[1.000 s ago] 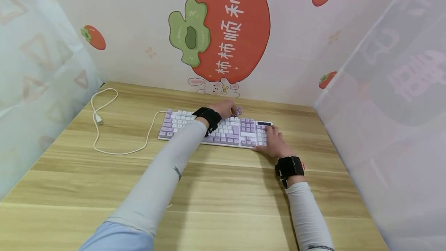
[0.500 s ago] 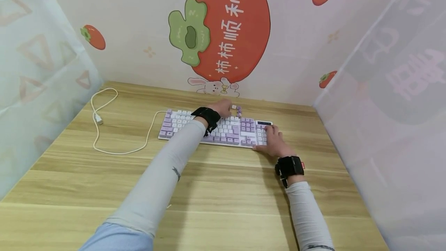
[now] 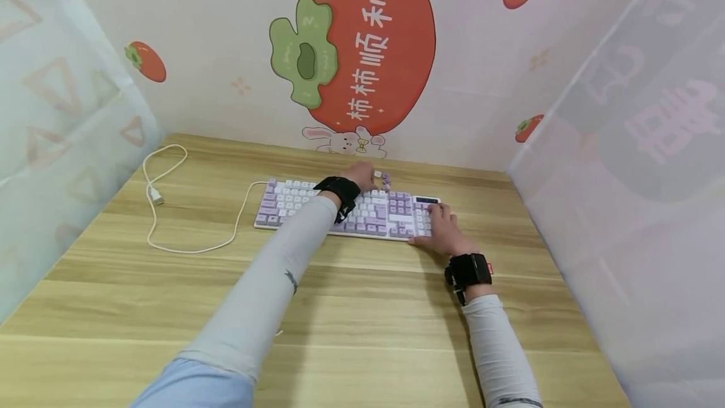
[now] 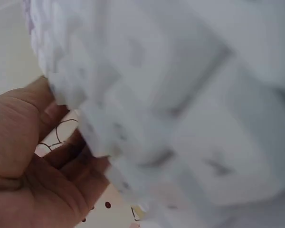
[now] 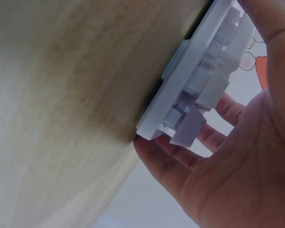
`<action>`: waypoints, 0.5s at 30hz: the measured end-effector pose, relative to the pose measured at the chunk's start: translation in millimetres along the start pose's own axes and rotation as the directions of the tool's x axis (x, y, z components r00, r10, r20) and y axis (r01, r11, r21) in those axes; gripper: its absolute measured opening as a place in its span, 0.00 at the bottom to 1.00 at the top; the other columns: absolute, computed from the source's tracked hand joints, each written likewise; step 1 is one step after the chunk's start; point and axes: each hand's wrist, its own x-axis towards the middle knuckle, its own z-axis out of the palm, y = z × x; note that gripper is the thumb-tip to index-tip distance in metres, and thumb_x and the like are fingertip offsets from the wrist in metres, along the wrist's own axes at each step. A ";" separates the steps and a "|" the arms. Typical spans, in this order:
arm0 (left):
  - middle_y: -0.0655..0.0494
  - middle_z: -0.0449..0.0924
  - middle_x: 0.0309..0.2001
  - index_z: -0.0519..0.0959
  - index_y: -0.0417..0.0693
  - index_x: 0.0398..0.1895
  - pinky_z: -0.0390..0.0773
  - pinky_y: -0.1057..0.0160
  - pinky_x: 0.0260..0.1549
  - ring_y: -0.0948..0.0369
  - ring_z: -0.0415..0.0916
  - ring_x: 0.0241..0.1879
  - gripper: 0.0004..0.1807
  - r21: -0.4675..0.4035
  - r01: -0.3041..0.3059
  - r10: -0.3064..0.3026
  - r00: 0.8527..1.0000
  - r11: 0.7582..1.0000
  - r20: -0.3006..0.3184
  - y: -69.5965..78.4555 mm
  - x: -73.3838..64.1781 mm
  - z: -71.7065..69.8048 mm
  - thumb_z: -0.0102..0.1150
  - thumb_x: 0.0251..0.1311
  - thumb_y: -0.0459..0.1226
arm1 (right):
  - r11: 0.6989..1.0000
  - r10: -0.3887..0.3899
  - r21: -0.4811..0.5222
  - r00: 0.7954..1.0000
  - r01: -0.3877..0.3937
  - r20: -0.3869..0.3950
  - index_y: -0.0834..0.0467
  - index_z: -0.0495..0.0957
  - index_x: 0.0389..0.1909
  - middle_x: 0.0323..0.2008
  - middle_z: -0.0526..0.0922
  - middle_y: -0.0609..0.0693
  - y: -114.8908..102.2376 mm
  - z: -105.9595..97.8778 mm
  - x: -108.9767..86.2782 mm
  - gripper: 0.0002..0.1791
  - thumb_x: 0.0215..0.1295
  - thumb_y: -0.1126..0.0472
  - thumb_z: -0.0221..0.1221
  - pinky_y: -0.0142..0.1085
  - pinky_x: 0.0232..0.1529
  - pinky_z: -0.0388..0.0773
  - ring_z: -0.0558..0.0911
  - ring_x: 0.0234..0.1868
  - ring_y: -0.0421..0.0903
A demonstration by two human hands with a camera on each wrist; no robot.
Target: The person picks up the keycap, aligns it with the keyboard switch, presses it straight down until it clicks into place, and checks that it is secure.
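A white and purple keyboard (image 3: 291,197) lies across the back of the wooden table. My left hand (image 3: 359,176) is at its far edge, over the top rows of keys. In the left wrist view, that hand's fingers (image 4: 88,178) reach behind blurred white keys (image 4: 147,109); the fingertips are hidden, so what they touch is unclear. Just right of this hand lie a loose white keycap (image 3: 377,174) and some purple keycaps (image 3: 386,180). My right hand (image 3: 447,232) grips the keyboard's right end, thumb at the front and fingers over the number pad (image 5: 199,90).
The keyboard's white cable (image 3: 192,250) loops over the left of the table (image 3: 362,320) to a USB plug (image 3: 155,195). A patterned backdrop (image 3: 470,80) stands close behind, and cloth walls (image 3: 640,206) flank both sides.
My left hand has drawn slightly left from the loose keycaps, and a white keycap now shows beside the purple ones. My right hand keeps its hold. The head view has shifted slightly.
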 end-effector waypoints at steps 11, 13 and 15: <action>0.57 0.46 0.18 0.57 0.49 0.09 0.56 0.60 0.22 0.59 0.45 0.19 0.28 -0.127 0.013 -0.020 0.998 0.992 -0.054 -9.2 7.2 -0.4 0.59 0.61 0.24 | 1.000 0.000 0.015 1.000 0.000 0.010 0.63 0.49 0.75 0.77 0.41 0.70 1.3 4.2 4.5 0.56 0.60 0.39 0.70 0.61 0.69 0.64 0.57 0.71 0.69; 0.56 0.51 0.18 0.61 0.47 0.08 0.57 0.60 0.22 0.58 0.47 0.20 0.26 -0.191 -0.015 0.001 0.997 0.981 -0.075 -10.5 5.5 -3.3 0.59 0.59 0.22 | 1.000 -0.005 0.013 1.000 0.004 0.006 0.64 0.49 0.74 0.77 0.42 0.71 0.7 2.7 3.4 0.55 0.60 0.40 0.70 0.62 0.69 0.63 0.57 0.71 0.70; 0.53 0.54 0.22 0.65 0.41 0.11 0.59 0.60 0.23 0.57 0.50 0.22 0.21 -0.238 -0.032 0.016 0.998 0.971 -0.067 -12.0 3.2 -6.5 0.56 0.60 0.22 | 1.000 -0.004 0.010 1.000 0.004 0.007 0.65 0.49 0.74 0.76 0.42 0.71 0.9 1.5 2.3 0.55 0.61 0.40 0.69 0.62 0.69 0.63 0.56 0.71 0.70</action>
